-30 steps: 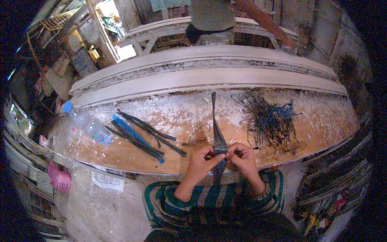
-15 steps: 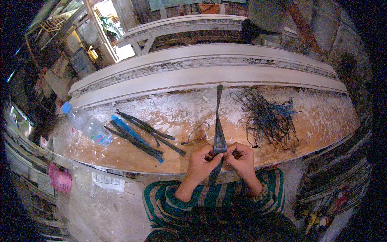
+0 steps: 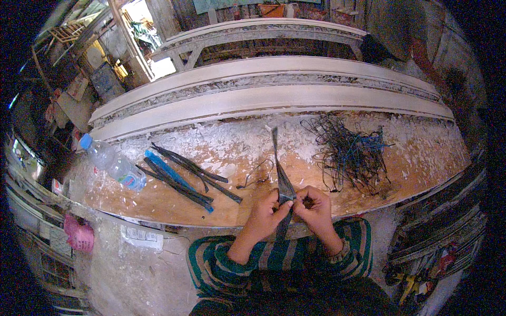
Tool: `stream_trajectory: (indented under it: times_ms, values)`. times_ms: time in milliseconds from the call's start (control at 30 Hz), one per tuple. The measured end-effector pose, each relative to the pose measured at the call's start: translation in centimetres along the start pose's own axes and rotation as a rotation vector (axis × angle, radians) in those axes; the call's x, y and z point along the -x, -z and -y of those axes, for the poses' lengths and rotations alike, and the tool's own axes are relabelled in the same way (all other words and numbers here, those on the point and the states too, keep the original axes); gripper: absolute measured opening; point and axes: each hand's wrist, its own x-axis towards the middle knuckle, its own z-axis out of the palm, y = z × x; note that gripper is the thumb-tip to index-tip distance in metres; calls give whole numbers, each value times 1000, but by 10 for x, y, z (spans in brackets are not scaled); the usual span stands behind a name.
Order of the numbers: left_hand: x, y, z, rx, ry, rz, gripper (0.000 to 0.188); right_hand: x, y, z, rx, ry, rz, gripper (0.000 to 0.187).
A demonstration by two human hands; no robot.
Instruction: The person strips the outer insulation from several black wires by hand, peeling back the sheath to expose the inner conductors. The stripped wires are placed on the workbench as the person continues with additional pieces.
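In front of my lap, both hands pinch a dark grey, flat mesh-like strip (image 3: 284, 184). Its narrow upper end rises over the table and leans left, while the wider tail hangs down between my wrists. My left hand (image 3: 266, 215) is closed on the strip, thumb on top. Close beside it, my right hand (image 3: 315, 208) has thumb and index finger pressed together at the strip's right edge; a small fold or band crosses the strip there. A thin loose cord (image 3: 258, 174) lies just beyond my left hand.
Left on the wooden table (image 3: 232, 210) are several black strips (image 3: 182, 189), a blue strip (image 3: 163, 166) and a clear bottle (image 3: 113, 163) with blue cap. A tangled heap of black and blue cord (image 3: 353, 152) lies right. Long white boards (image 3: 263, 100) line the far edge.
The strip's upper end has dropped and tipped to the left. My hands stay nearly in place, still pinching it. A dark shape at the back right has shifted rightward.
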Motion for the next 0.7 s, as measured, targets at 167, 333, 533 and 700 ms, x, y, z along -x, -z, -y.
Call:
stream_trajectory:
  times_ms: [167,333,533,700]
  values:
    - [-2,3,0,189,99,37,17,-1,0,5,-51,-64,15,7]
    - [3,9,0,233,80,38,20,-2,0,7,-186,-86,54,6]
    - [28,51,-23,464,-90,-346,26,-6,2,-2,-35,-48,84,4]
    - [54,104,-52,790,-360,-779,21,-7,2,2,-12,-113,97,4]
